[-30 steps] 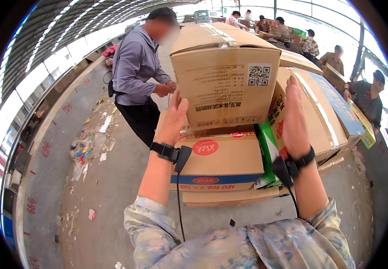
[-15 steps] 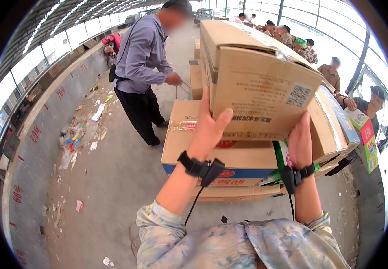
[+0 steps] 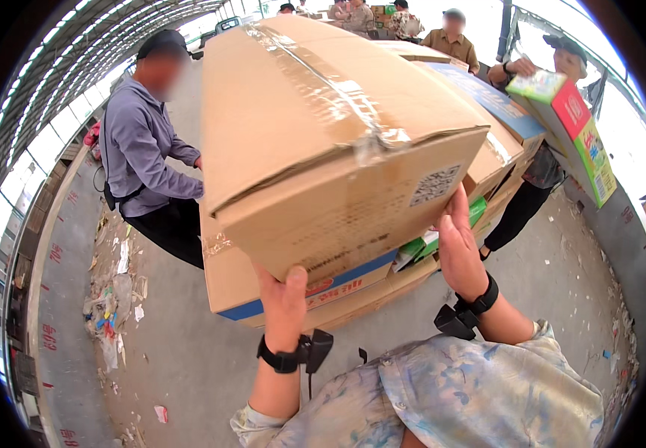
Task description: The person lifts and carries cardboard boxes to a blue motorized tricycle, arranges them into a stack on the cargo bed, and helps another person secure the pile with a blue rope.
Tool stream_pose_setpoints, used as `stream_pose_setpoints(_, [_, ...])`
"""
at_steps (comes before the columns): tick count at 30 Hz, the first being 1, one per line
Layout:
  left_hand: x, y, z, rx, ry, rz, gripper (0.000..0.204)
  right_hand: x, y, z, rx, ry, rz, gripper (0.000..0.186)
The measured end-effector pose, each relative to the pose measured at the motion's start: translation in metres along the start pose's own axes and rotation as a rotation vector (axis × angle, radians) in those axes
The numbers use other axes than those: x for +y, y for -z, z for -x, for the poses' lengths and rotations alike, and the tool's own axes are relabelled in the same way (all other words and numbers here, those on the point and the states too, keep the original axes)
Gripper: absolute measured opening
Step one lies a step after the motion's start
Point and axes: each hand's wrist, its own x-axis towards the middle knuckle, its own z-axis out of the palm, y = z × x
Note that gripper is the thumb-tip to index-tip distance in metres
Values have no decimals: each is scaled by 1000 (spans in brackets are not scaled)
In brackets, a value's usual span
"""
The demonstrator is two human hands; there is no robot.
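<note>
Left hand (image 3: 284, 302) and right hand (image 3: 461, 250) are grasping a large taped brown carton (image 3: 323, 142), the left at its lower near edge, the right at its right side; some fingers are hidden, so their exact placement is hard to judge. The carton is tilting above a blue-banded carton (image 3: 226, 280). Compared with half a second ago, it is looming larger and showing more of its taped top.
</note>
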Motion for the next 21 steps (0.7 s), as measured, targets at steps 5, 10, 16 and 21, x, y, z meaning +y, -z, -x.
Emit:
stream_pose_setpoints(5, [2, -5, 2, 66, 124, 158, 71, 8, 11, -6, -47, 27, -29, 78])
stream_pose_setpoints(10, [13, -6, 12, 78, 133, 190, 57, 4, 25, -6, -144, 24, 31, 85])
stream_pose_setpoints(16, [-2, 1, 11, 59, 131, 77, 67, 2, 37, -2, -188, -50, 49, 87])
stream_pose_setpoints(21, [9, -9, 12, 48, -14, 230, 68, -2, 54, -5, -248, -35, 48, 83])
